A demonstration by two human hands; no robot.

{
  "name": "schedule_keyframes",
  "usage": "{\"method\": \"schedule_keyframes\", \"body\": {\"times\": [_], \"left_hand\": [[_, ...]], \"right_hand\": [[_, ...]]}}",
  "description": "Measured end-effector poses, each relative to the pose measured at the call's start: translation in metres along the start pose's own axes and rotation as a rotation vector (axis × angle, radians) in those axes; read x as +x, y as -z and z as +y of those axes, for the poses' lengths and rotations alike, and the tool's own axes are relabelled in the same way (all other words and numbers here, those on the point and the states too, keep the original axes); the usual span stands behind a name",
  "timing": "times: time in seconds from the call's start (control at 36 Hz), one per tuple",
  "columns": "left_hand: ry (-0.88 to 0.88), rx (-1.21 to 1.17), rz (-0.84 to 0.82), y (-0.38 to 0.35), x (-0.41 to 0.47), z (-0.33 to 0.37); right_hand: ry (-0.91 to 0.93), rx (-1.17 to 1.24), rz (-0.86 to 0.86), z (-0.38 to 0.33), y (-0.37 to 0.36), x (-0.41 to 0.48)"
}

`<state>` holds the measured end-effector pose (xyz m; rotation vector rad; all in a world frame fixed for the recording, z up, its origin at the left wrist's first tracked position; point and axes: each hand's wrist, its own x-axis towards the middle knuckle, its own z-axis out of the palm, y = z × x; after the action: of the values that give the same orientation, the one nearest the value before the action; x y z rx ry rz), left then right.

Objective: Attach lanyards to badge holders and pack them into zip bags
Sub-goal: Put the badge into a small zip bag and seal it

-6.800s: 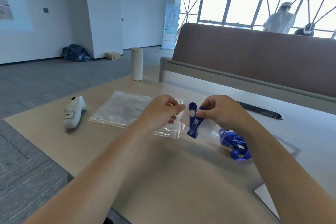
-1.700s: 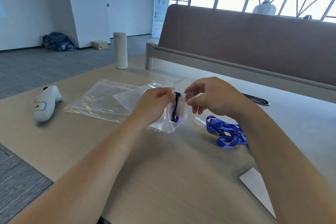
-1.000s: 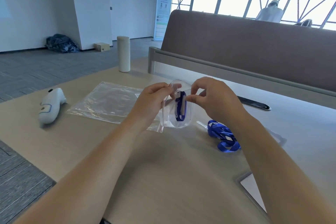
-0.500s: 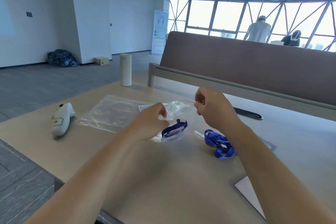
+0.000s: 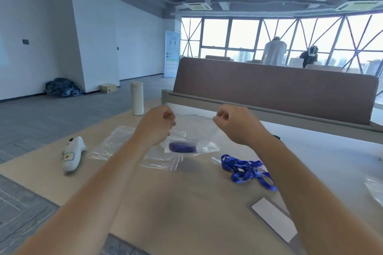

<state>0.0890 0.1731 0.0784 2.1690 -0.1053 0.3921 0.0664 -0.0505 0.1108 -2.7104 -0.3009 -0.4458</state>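
Head view: tan bench (image 5: pixel 186 203), windows (image 5: pixel 244 35) at 12 o'clock; left hand (image 5: pixel 155 128) and right hand (image 5: pixel 234 124) pinched a bag (image 5: pixel 194 130), blue bundle (image 5: pixel 182 147) inside.

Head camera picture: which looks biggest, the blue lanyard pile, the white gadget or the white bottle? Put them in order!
1. Blue lanyard pile, spread widest.
2. White gadget.
3. White bottle, narrowest. It stands farther from the camera, so really it may be as big as the gadget or bigger.
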Motion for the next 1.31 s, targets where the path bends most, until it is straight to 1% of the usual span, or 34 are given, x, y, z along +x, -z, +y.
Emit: {"method": "schedule_keyframes", "body": {"times": [0.14,0.25,0.31,0.36,0.42,0.53,0.58,0.67,0.81,0.94,1.03,1.17,1.31], "left_hand": [[-0.089,0.151,-0.002,0.017,-0.008,0.010],[-0.118,0.118,-0.175,0.022,-0.018,0.005],[-0.164,0.194,-0.156,0.023,-0.020,0.002],[-0.206,0.242,-0.074,0.024,-0.023,0.001],[-0.217,0.224,-0.037,0.026,-0.026,0.001],[-0.198,0.187,-0.074,0.026,-0.030,0.001],[-0.203,0.178,-0.069,0.024,-0.032,0.002],[-0.226,0.175,-0.054,0.018,-0.034,0.003],[-0.239,0.145,-0.085,0.013,-0.039,0.001],[-0.205,0.083,-0.018,0.018,-0.041,-0.013],[-0.185,0.032,-0.015,0.014,-0.042,-0.017],[-0.185,-0.016,-0.032,0.002,-0.047,-0.016],[-0.164,-0.058,-0.020,0.003,-0.050,-0.020]], "right_hand": [[0.011,-0.006,-0.034,0.006,0.019,-0.007],[0.048,-0.050,0.023,0.011,0.021,-0.015],[0.066,-0.078,0.050,0.012,0.023,-0.018],[0.070,-0.092,0.038,0.012,0.024,-0.022],[0.061,-0.112,0.019,0.013,0.023,-0.023],[0.031,-0.225,0.015,0.012,0.019,-0.024],[0.029,-0.246,-0.019,0.007,0.014,-0.025],[0.086,-0.217,-0.049,-0.005,0.001,-0.025],[0.138,-0.192,-0.052,-0.019,-0.015,-0.021],[0.106,-0.183,-0.092,-0.018,-0.011,-0.017],[0.116,-0.194,-0.100,-0.022,-0.014,-0.016],[0.193,-0.032,-0.098,-0.037,-0.029,-0.017],[0.186,-0.007,-0.091,-0.037,-0.035,-0.017]]}}
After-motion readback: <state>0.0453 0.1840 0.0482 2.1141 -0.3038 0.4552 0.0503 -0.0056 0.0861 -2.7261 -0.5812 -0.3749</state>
